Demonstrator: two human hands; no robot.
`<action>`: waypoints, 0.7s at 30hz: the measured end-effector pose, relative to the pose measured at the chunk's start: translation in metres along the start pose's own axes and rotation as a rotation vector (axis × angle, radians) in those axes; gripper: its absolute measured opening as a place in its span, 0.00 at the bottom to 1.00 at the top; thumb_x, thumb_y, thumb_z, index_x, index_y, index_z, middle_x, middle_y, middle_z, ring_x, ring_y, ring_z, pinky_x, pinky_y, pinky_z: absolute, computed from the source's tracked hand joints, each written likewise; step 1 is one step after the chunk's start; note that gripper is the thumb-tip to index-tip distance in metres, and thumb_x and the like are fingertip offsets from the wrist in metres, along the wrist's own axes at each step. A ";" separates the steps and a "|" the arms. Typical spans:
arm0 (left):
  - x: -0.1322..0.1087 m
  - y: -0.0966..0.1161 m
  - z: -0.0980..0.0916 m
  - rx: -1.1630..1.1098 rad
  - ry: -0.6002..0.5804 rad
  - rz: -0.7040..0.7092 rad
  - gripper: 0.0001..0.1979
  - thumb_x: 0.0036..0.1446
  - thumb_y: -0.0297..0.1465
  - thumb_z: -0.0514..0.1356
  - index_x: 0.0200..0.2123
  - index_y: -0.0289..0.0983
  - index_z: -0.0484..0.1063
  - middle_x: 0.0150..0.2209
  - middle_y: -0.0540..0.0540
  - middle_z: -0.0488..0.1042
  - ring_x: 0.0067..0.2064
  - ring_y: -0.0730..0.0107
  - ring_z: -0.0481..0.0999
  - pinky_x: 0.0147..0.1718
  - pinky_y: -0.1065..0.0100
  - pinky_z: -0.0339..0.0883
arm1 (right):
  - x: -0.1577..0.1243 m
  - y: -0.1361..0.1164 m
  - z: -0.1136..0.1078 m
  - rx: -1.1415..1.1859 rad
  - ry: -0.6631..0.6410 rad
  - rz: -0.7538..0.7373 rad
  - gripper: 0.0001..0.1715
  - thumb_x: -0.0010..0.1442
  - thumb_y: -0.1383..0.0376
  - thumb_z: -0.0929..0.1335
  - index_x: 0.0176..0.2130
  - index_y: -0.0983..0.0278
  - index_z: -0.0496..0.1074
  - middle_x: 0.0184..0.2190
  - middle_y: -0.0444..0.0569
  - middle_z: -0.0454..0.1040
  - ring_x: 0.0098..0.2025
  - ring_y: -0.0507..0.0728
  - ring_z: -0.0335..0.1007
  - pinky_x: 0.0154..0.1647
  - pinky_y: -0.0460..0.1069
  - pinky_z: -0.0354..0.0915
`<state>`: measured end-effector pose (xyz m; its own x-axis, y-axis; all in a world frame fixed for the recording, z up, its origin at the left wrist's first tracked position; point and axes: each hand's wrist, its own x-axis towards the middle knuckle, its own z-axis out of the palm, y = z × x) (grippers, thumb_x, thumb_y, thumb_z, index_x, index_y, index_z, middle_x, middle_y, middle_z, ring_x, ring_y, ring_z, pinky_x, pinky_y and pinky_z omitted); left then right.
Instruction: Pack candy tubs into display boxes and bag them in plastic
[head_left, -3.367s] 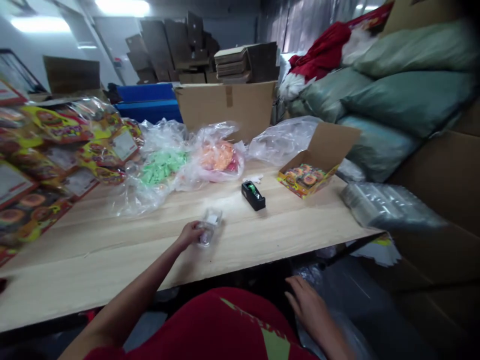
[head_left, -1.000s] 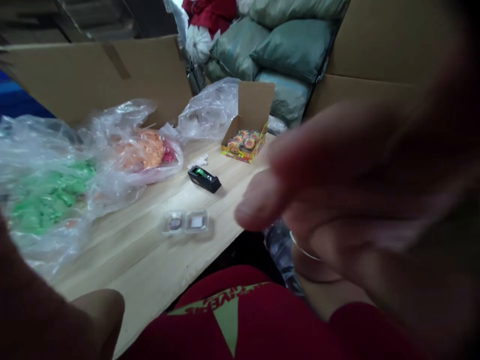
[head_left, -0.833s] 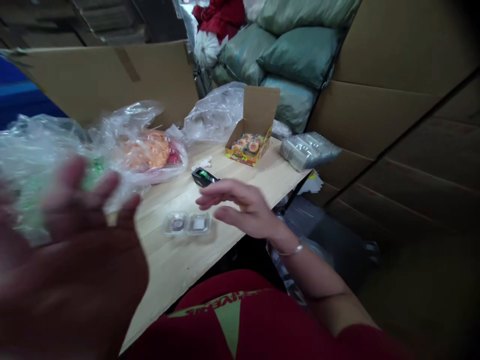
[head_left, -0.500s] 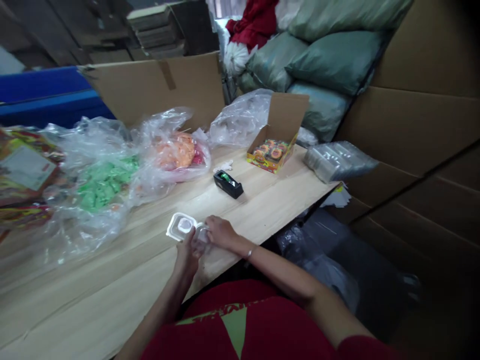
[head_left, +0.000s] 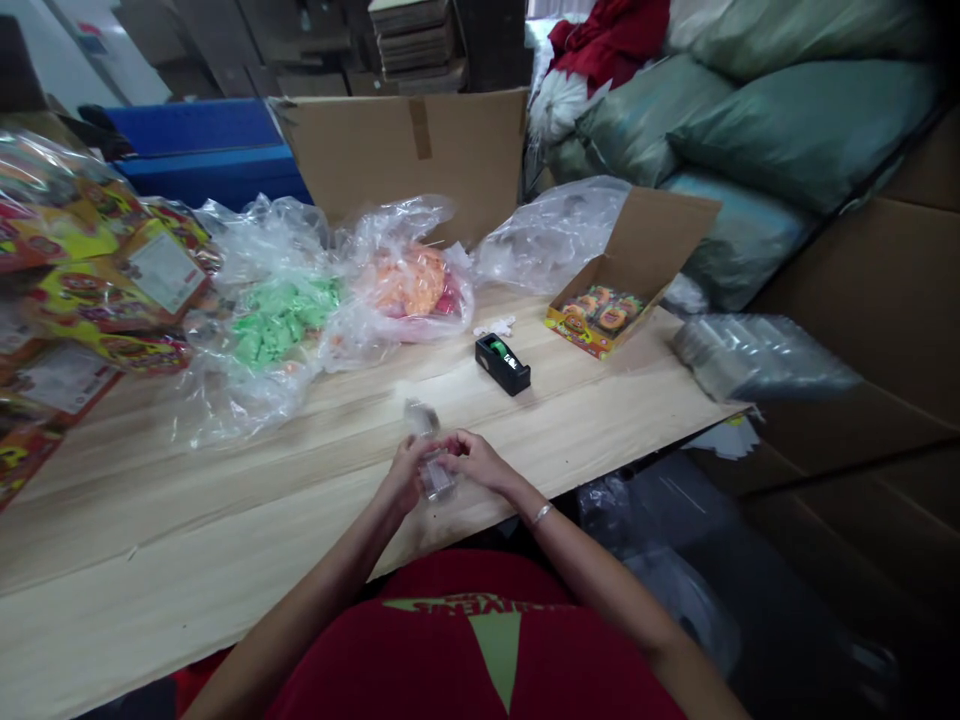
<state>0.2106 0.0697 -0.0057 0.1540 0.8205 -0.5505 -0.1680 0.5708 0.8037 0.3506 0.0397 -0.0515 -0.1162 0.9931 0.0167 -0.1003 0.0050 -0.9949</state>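
Observation:
Both my hands meet over the near edge of the wooden table (head_left: 187, 520). My left hand (head_left: 403, 478) and my right hand (head_left: 474, 461) are closed on a small clear plastic clamshell case (head_left: 429, 450), held between them just above the tabletop. Its lid stands up, half folded over. A black tape dispenser (head_left: 502, 363) with a green roll sits a short way beyond my hands. What is inside the case is too blurred to make out.
Clear bags hold green pieces (head_left: 281, 318) and orange pieces (head_left: 409, 283). An open printed carton (head_left: 611, 312) of small items sits at the right, a stack of clear cases (head_left: 750, 355) at the table's right end. Colourful packets (head_left: 90, 290) pile up at the left. A cardboard box (head_left: 409, 150) stands behind.
My hands came down from in front of the camera to the clear case, lifted it from the table and folded its lid up. The view swung left.

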 end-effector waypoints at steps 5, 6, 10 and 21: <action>0.003 0.007 -0.013 0.007 -0.051 -0.145 0.13 0.42 0.33 0.63 0.33 0.34 0.71 0.27 0.45 0.74 0.25 0.67 0.72 0.26 0.68 0.67 | 0.008 0.004 -0.006 -0.280 0.006 -0.073 0.14 0.60 0.56 0.68 0.37 0.65 0.74 0.32 0.44 0.72 0.34 0.52 0.65 0.37 0.46 0.60; 0.007 0.010 -0.017 0.009 -0.044 -0.166 0.12 0.44 0.33 0.62 0.33 0.34 0.70 0.27 0.44 0.74 0.26 0.66 0.72 0.26 0.67 0.67 | 0.014 0.006 -0.009 -0.377 0.045 -0.080 0.12 0.62 0.59 0.66 0.35 0.65 0.73 0.31 0.44 0.72 0.34 0.52 0.65 0.36 0.45 0.59; 0.029 0.028 -0.034 0.039 0.055 -0.180 0.11 0.49 0.36 0.61 0.34 0.35 0.69 0.27 0.46 0.72 0.26 0.66 0.71 0.25 0.68 0.66 | 0.045 0.017 -0.021 -0.585 0.153 -0.007 0.14 0.59 0.69 0.64 0.23 0.65 0.69 0.21 0.42 0.67 0.27 0.51 0.61 0.29 0.44 0.55; 0.054 0.057 -0.049 0.079 0.125 0.006 0.31 0.32 0.44 0.73 0.38 0.36 0.69 0.30 0.48 0.71 0.30 0.66 0.72 0.29 0.67 0.63 | 0.077 -0.017 0.021 -0.513 0.076 -0.255 0.13 0.61 0.58 0.70 0.41 0.65 0.73 0.36 0.47 0.71 0.38 0.54 0.67 0.42 0.48 0.63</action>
<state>0.1616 0.1478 -0.0003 0.0302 0.8240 -0.5658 -0.0908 0.5660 0.8194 0.3225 0.1132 -0.0315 -0.0776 0.9586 0.2738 0.3787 0.2824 -0.8814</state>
